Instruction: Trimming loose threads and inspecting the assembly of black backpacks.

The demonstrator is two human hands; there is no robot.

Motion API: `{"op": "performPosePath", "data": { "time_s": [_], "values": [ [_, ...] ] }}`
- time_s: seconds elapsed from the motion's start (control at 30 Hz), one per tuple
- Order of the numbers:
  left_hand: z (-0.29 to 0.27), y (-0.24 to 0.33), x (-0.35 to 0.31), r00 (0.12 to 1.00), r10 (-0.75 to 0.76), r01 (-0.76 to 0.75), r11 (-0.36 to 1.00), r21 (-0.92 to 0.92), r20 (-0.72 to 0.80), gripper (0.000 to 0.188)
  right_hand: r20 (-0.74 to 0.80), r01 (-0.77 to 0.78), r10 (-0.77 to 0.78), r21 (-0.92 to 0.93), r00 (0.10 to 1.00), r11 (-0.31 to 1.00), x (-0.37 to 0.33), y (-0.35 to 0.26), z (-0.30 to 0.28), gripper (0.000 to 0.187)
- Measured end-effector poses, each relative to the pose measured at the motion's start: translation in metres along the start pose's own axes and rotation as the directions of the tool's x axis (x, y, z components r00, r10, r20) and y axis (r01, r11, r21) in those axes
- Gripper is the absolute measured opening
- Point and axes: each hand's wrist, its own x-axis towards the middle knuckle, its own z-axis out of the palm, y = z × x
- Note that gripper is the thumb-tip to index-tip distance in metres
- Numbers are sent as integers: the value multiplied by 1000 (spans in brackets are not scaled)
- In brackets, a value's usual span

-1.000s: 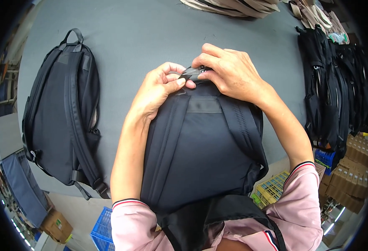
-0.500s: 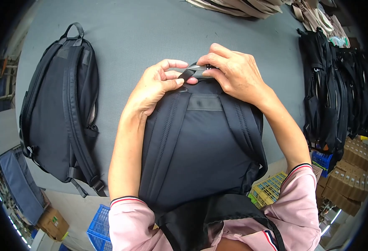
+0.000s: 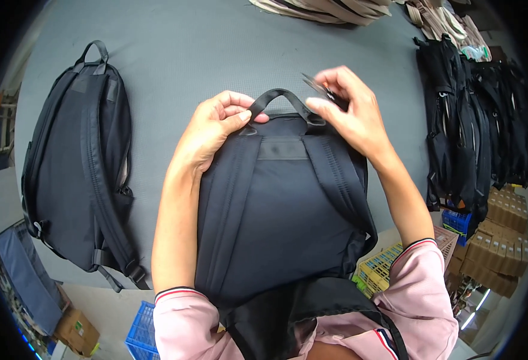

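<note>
A black backpack [image 3: 288, 210] lies in front of me, its back panel and two shoulder straps facing up. My left hand [image 3: 211, 129] pinches the left end of its top carry handle [image 3: 280, 92], between thumb and fingers. The handle stands up in an arch. Just right of it, my right hand [image 3: 360, 117] is closed round a small pair of thread snips [image 3: 314, 83]. Their pointed metal blades stick out to the upper left, apart from the handle. The palm hides most of the tool.
A second black backpack [image 3: 66, 168] lies on the grey table [image 3: 186, 54] to the left. Beige bags [image 3: 330, 9] are heaped at the far edge, and several black ones [image 3: 456, 126] at the right. Below stand a yellow crate [image 3: 375, 270], a blue crate [image 3: 141, 330] and cardboard boxes [image 3: 498, 246].
The snips have moved right, away from the handle's left part, and their blades now point up-left. The handle has risen into an arch. My left hand keeps its pinch.
</note>
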Motion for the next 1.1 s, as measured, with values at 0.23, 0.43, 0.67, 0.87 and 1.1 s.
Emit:
{"op": "performPosePath", "data": {
  "time_s": [0.23, 0.43, 0.67, 0.87, 1.1],
  "values": [
    [10, -11, 5, 983, 176, -159, 955, 251, -49, 27, 135, -106, 145, -260, 980, 960, -31, -17, -3, 36],
    [27, 4, 7, 986, 126, 15, 588, 809, -110, 31, 118, -163, 173, -91, 978, 983, -23, 5, 7, 23],
    [44, -3, -20, 538, 839, -350, 135, 927, 81, 17, -22, -130, 129, -44, 991, 991, -51, -6, -6, 24],
    [56, -17, -23, 721, 572, -465, -18, 885, 390, 36, 135, -208, 235, -186, 963, 960, -49, -12, -9, 37],
    [57, -8, -34, 820, 415, -424, -21, 906, 393, 59, 308, -370, 318, 126, 897, 920, -52, -11, -24, 31]
  ]
}}
